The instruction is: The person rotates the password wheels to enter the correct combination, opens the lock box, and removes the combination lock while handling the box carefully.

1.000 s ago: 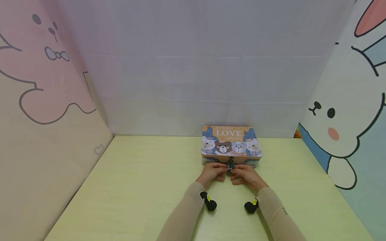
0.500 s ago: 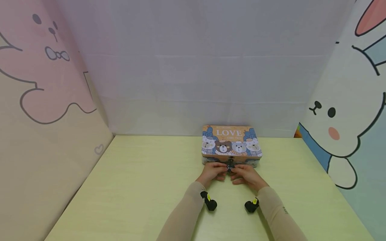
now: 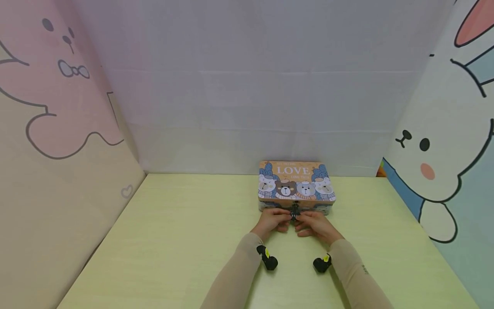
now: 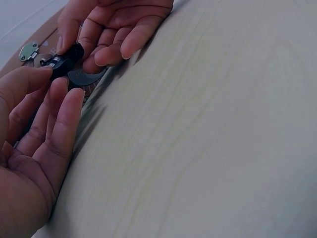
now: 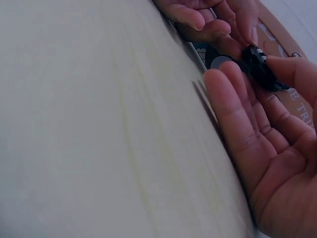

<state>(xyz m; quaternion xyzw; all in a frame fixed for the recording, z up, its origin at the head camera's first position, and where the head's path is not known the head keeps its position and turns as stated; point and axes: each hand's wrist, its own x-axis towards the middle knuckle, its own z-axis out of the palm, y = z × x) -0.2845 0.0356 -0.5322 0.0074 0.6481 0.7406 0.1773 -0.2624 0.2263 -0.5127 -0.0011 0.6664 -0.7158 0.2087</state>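
At the front face of a tin box (image 3: pixel 296 178) with bears and the word LOVE on its lid, a small black padlock (image 3: pixel 294 213) sits just below the metal clasp (image 4: pixel 28 51). My left hand (image 3: pixel 271 221) pinches the padlock from the left between thumb and fingers. From the other side my right hand (image 3: pixel 317 225) pinches it too, its lower fingers stretched out close over the tabletop. Small pale marks, like number dials, show on the padlock (image 5: pixel 260 68) in the right wrist view. Fingers cover part of its body.
The pale yellow table (image 3: pixel 185 240) spreads around the box and both forearms. A white cloth backdrop (image 3: pixel 247 107) stands right behind the box. Printed side panels flank the table, with a rabbit panel (image 3: pixel 436 171) on the right. Black wrist cameras (image 3: pixel 270 262) hang beneath both sleeves.
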